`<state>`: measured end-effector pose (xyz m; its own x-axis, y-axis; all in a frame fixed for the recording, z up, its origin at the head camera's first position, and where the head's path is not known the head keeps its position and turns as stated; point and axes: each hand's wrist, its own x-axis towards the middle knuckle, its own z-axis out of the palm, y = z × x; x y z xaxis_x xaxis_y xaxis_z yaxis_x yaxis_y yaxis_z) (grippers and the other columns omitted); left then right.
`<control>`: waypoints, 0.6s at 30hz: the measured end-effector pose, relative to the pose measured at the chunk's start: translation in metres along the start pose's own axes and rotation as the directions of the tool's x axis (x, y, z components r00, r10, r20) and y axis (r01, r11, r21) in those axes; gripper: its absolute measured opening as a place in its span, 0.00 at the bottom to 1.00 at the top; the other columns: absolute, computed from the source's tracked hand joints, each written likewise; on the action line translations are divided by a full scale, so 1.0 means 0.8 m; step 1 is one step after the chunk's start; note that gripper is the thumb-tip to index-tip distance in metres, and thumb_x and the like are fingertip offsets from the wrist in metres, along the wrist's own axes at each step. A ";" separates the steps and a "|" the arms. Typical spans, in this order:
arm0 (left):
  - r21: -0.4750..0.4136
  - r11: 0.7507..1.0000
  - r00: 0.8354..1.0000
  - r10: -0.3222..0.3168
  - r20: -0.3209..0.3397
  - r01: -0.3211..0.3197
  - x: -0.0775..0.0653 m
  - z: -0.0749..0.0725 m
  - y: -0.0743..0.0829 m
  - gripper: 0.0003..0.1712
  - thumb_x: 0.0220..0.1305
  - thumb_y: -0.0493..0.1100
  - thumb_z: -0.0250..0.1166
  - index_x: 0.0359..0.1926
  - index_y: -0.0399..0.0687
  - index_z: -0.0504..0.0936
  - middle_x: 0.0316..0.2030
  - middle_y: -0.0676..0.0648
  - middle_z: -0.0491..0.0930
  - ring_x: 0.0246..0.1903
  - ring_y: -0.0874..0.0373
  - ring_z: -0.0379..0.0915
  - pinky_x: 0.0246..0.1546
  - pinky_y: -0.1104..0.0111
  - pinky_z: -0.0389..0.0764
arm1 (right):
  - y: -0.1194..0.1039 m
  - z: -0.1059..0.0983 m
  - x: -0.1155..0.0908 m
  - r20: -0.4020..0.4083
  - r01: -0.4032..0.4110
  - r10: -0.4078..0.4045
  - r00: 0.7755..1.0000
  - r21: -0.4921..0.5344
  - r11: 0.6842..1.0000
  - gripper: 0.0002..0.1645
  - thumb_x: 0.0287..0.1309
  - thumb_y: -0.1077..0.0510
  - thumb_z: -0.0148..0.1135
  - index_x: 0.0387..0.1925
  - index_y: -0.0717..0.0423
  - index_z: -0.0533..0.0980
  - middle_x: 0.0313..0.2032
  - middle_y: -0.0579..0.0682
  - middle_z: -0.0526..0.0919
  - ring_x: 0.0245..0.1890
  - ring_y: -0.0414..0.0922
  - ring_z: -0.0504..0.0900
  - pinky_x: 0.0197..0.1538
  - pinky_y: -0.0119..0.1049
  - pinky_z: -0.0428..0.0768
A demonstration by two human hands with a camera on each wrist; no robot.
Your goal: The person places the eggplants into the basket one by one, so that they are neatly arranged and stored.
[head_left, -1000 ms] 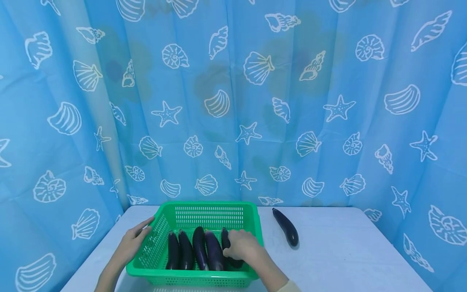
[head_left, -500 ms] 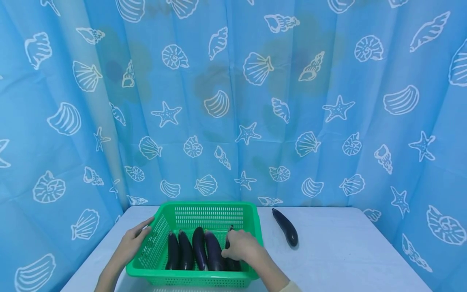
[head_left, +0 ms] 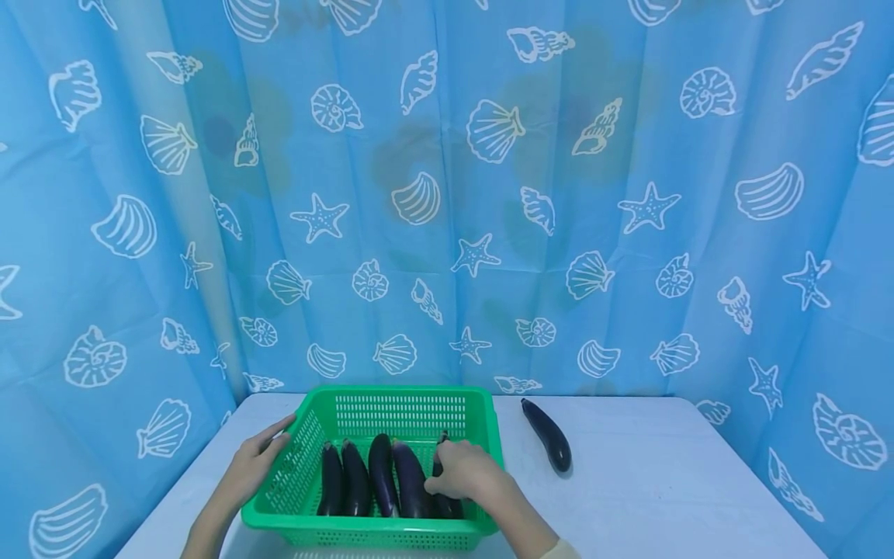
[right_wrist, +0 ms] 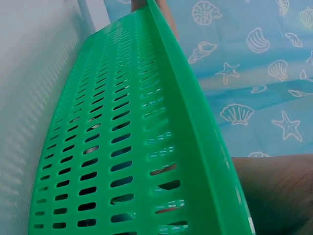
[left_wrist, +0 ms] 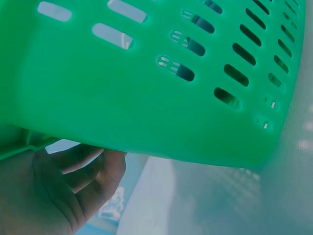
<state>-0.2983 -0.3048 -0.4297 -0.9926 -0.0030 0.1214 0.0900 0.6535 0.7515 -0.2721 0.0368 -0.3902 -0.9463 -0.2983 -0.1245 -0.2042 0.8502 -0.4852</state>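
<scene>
A green plastic basket (head_left: 377,524) with slotted walls stands at the front left of the table, with several dark purple eggplants (head_left: 357,480) lying side by side in it. My left hand (head_left: 250,464) holds the basket's left rim; in the left wrist view its fingers (left_wrist: 100,183) bend at the basket's edge. Inside the right end, my right hand (head_left: 461,470) grips the rightmost eggplant (head_left: 447,508) from above and covers its middle. In the right wrist view the basket wall hides that hand's fingers; only the forearm (right_wrist: 279,191) shows past the rim.
One more eggplant (head_left: 548,436) lies on the white tabletop (head_left: 649,481), right of the basket. A blue curtain (head_left: 447,194) printed with white shells and starfish hangs behind the table and along both sides.
The rightmost eggplant, in my right hand's grip, has shifted a little to the right in the basket, mostly in the first half second. My left hand has stayed on the rim.
</scene>
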 end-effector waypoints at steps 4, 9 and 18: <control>-0.010 1.000 1.000 0.005 0.004 -0.005 0.000 0.000 0.000 0.31 0.78 0.56 0.43 0.75 0.46 0.60 0.72 0.32 0.59 0.71 0.31 0.55 0.69 0.41 0.64 | 0.003 -0.001 0.001 0.006 0.029 -0.029 1.000 -0.006 1.000 0.23 0.56 0.52 0.68 0.51 0.59 0.80 0.41 0.52 0.85 0.28 0.43 0.77 0.29 0.38 0.76; -0.007 1.000 1.000 0.001 0.004 -0.001 -0.001 0.000 0.001 0.31 0.78 0.55 0.43 0.74 0.46 0.60 0.72 0.32 0.60 0.70 0.31 0.56 0.69 0.42 0.65 | 0.007 -0.002 0.002 0.020 0.058 -0.058 0.998 -0.001 0.998 0.24 0.58 0.53 0.67 0.54 0.58 0.79 0.50 0.55 0.84 0.31 0.42 0.77 0.31 0.37 0.76; 0.003 1.000 1.000 -0.007 0.001 0.007 0.001 0.000 0.002 0.32 0.78 0.56 0.43 0.75 0.46 0.59 0.72 0.32 0.60 0.70 0.31 0.55 0.69 0.40 0.64 | 0.011 -0.010 -0.005 0.002 0.110 -0.111 0.994 0.046 0.993 0.22 0.58 0.54 0.66 0.53 0.57 0.79 0.40 0.52 0.85 0.35 0.45 0.82 0.35 0.40 0.82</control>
<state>-0.2987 -0.3035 -0.4288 -0.9932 -0.0070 0.1159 0.0829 0.6557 0.7505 -0.2721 0.0494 -0.3870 -0.9173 -0.3916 -0.0722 -0.2956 0.7911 -0.5356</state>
